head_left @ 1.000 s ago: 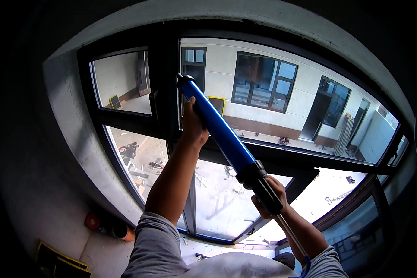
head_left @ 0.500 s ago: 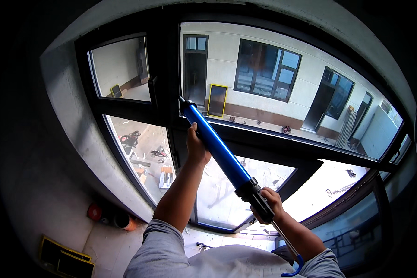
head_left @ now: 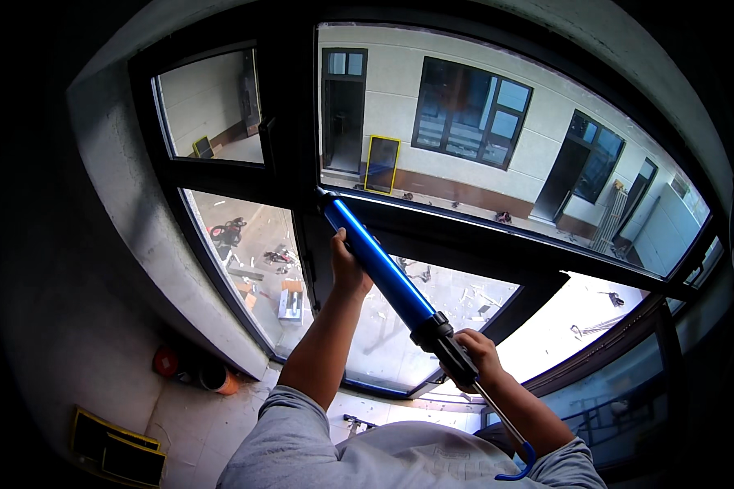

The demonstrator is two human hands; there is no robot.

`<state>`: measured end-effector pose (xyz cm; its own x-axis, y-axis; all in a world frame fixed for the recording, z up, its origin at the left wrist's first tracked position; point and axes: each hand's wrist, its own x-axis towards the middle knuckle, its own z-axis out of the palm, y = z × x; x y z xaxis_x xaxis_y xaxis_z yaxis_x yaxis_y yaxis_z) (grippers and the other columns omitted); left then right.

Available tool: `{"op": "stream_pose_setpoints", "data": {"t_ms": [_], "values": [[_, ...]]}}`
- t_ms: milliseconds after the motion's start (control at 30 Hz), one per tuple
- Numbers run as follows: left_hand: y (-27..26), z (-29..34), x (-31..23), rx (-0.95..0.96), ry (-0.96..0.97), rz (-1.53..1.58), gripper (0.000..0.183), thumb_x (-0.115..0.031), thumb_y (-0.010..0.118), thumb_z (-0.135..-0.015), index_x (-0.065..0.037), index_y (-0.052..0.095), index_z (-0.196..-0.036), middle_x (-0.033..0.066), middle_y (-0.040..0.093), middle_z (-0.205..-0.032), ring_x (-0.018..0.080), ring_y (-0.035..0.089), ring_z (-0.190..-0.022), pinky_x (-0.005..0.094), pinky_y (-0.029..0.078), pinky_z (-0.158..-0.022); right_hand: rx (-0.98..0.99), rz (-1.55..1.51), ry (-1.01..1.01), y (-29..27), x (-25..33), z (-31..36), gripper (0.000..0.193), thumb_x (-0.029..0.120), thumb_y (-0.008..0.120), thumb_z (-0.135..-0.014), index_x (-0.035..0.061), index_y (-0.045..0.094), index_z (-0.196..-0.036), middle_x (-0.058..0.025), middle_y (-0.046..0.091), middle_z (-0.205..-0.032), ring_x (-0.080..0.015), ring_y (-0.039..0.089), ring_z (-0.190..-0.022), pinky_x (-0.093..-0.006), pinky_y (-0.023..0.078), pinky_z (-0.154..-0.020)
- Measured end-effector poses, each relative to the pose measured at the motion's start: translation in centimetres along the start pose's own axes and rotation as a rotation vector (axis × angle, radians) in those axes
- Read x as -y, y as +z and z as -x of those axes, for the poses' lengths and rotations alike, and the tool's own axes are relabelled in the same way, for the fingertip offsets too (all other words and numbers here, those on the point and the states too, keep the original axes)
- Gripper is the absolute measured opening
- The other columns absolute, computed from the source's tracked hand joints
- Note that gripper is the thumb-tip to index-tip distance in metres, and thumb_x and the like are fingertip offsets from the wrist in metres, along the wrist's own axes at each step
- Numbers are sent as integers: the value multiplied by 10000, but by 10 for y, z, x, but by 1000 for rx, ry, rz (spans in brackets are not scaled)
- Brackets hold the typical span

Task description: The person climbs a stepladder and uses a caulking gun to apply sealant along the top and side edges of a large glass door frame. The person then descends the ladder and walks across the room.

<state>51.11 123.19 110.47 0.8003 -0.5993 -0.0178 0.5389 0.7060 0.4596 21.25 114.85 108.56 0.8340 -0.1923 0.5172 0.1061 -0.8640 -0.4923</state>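
Observation:
A long caulking gun (head_left: 381,262) with a shiny blue barrel slants across the middle, its nozzle up and to the left. My left hand (head_left: 351,266) is closed round the front part of the barrel. At the rear, my right hand (head_left: 479,355) grips the black handle; the trigger is hidden. A metal rod with a blue hook (head_left: 523,465) runs back from the handle beside my right forearm. The nozzle tip lies at the lower left corner of the big upper glass pane (head_left: 481,183), against the dark window frame (head_left: 295,175). Whether it touches cannot be told.
Left of the frame is a grey wall reveal (head_left: 126,171). Yellow-edged dark panels (head_left: 118,447), an orange bucket (head_left: 219,380) and a red round object (head_left: 165,361) stand on the floor at lower left. An opened sash (head_left: 620,399) is at right. Scraps litter the yard outside.
The nozzle end of the caulking gun has come down slightly along the frame toward the pane's lower corner, my left hand with it. The view has shifted a little. Both hands keep their grip.

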Motion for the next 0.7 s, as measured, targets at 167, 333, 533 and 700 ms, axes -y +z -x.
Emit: {"op": "stream_pose_setpoints", "data": {"t_ms": [167,333,533,700], "values": [[4,1,0,-60,37,29,486,-477,459,-963,-50,545,-1179,93,626,-968,218,646,-855,362,541,-803,66,-236,261,-14,23,2,691,75,810,-719,73,522,-1346,-172,677,-1027,-257,688,-927,-342,541,-770],[10,-8,-4,-43,51,63,464,-480,444,-967,-52,566,-1100,108,627,-910,234,650,-852,376,548,-799,182,-742,133,-56,32,-9,870,240,870,-710,-6,440,-1425,-196,646,-1179,-271,660,-1046,-378,490,-953],[33,-19,-18,50,48,233,432,-445,345,-1010,-65,548,-990,115,615,-766,240,646,-751,386,561,-758,90,-1033,285,-91,72,-47,556,261,762,-864,-45,550,-1278,-108,648,-863,-125,639,-653,-225,540,-559],[55,-18,-29,79,37,291,475,-428,333,-990,-52,439,-1260,168,551,-1180,276,567,-1124,491,463,-1009,201,-258,-55,-122,95,-98,464,258,824,-804,38,600,-1145,-40,623,-821,-100,593,-677,-218,482,-593]]}}
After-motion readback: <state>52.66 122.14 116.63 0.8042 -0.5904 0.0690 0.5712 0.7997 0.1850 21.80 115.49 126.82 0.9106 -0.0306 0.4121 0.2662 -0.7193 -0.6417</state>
